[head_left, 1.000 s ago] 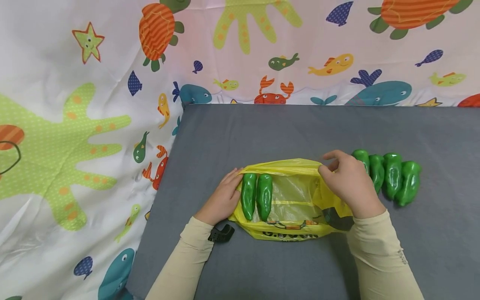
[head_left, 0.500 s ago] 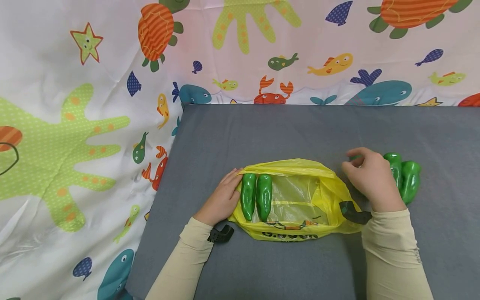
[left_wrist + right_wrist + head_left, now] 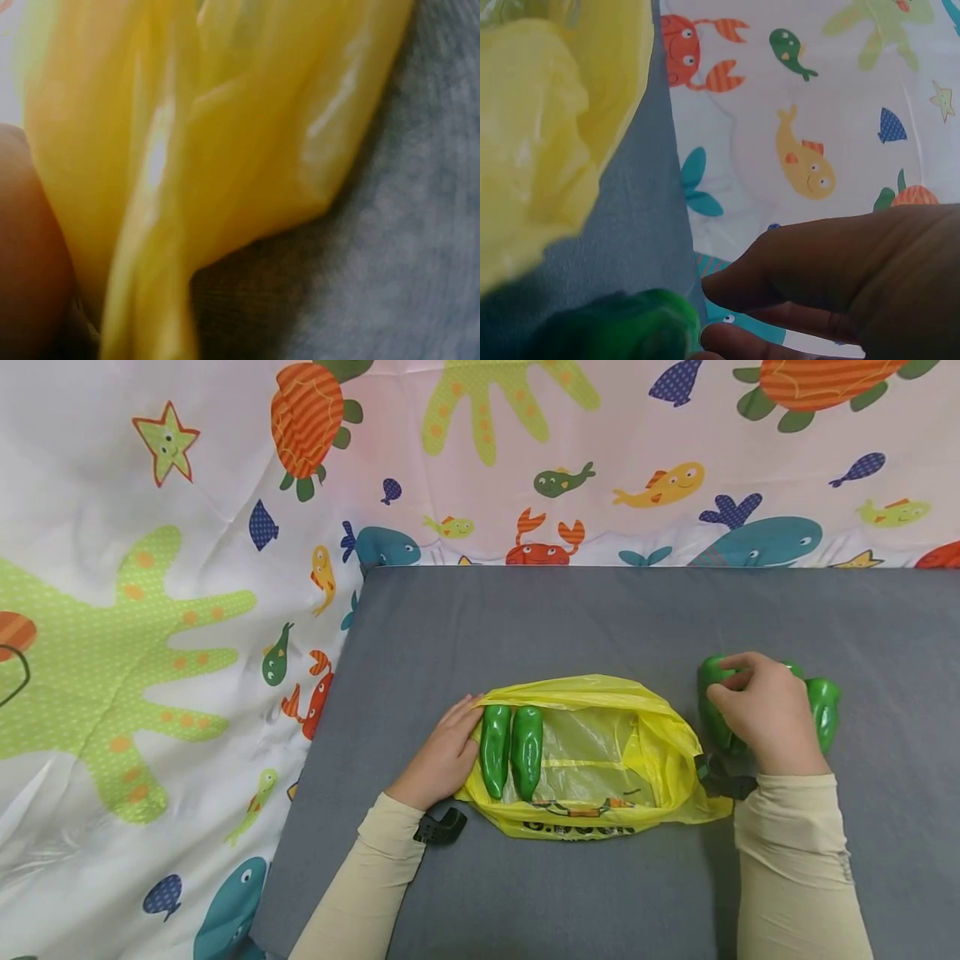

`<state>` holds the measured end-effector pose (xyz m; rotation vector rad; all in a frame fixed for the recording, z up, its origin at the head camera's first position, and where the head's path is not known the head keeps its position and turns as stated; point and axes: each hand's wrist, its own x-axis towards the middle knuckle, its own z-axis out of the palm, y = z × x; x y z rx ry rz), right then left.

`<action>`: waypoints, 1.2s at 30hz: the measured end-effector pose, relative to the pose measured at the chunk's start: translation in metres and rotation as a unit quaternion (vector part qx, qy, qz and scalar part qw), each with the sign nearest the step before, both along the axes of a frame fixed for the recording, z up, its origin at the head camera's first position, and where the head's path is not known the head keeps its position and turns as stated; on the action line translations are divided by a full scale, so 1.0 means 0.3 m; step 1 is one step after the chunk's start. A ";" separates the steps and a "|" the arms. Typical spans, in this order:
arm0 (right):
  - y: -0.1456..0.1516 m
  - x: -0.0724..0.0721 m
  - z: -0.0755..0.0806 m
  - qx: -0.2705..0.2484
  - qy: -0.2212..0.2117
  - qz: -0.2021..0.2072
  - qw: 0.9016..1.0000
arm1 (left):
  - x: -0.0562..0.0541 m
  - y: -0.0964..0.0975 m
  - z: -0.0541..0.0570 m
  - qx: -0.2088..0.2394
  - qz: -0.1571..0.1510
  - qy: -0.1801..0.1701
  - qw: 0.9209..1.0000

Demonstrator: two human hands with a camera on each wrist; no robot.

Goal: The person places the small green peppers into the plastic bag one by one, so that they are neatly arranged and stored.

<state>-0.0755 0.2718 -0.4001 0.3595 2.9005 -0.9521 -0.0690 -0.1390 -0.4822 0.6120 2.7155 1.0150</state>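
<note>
right hand (image 3: 772, 714) curled over loose green peppers (image 3: 714, 706), right of centre, gripping the leftmost | left hand (image 3: 442, 756) fingers flat against yellow bag (image 3: 660, 752) left edge, centre frame | two peppers in bag (image 3: 512, 762) | bag print unreadable | change: right hand left bag rim, moved to peppers | grey bench (image 3: 570, 618)

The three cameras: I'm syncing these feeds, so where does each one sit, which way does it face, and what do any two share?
Head: worn high, looking forward and down at the grey mat; shows both sleeves, the left hand at the yellow bag and the right hand on the peppers.
Left wrist: pressed close to the bag, blurred; a bit of the hand at the left edge.
Right wrist: low, looking across the mat toward the sea-print cloth; fingers above a pepper.
Shared: all three show the bag and mat.
</note>
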 end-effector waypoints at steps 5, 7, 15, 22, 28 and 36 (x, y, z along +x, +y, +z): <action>0.015 -0.001 -0.006 0.012 -0.003 -0.005 1.000 | -0.002 0.000 -0.002 0.000 -0.001 0.002 1.000; 0.019 -0.001 -0.009 0.017 -0.006 -0.006 1.000 | -0.002 0.000 -0.002 0.002 -0.001 0.003 1.000; 0.009 -0.004 -0.019 0.040 -0.031 -0.003 0.999 | 0.001 0.001 0.002 0.005 0.001 0.003 1.000; -0.011 -0.008 -0.033 0.055 -0.028 0.013 0.998 | -0.002 0.001 -0.003 0.003 -0.002 0.004 1.000; -0.022 -0.011 -0.044 0.060 -0.015 0.018 0.998 | -0.002 0.001 0.002 0.004 -0.002 0.001 1.000; -0.051 -0.019 -0.050 0.067 -0.019 0.035 0.997 | -0.002 0.001 0.001 0.004 -0.001 0.002 1.000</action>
